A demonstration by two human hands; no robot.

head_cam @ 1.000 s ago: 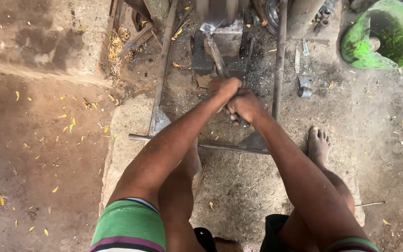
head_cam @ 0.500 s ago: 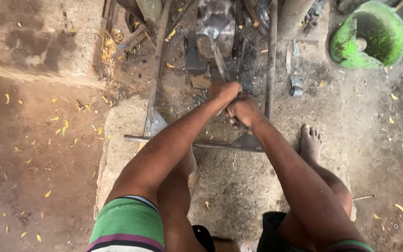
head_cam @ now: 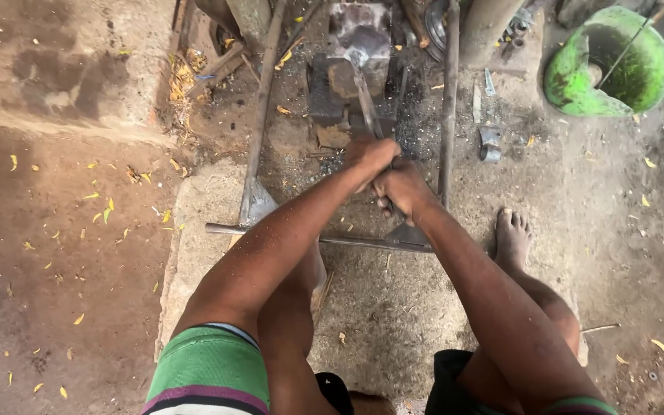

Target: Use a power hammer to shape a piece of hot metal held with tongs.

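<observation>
Both my hands grip one long wooden handle (head_cam: 364, 100) in front of me. My left hand (head_cam: 369, 155) is the farther one, and my right hand (head_cam: 401, 187) is closed just behind it, touching it. The handle runs away from me to a shiny heavy metal head (head_cam: 359, 32). That head lies over dark metal blocks (head_cam: 330, 86) on the sooty ground. Both forearms are stretched out straight. My bare right foot (head_cam: 512, 240) stands on the concrete to the right of my hands.
Two long iron bars (head_cam: 258, 138) (head_cam: 449, 107) run away from me on either side of the blocks, joined by a cross rod (head_cam: 301, 237). A broken green bucket (head_cam: 578, 77) sits far right. A raised concrete step (head_cam: 48, 69) fills the far left.
Both hands keep the same grip on the handle. The view has drifted a little, and my hands sit slightly lower in it; the metal head has hardly moved.
</observation>
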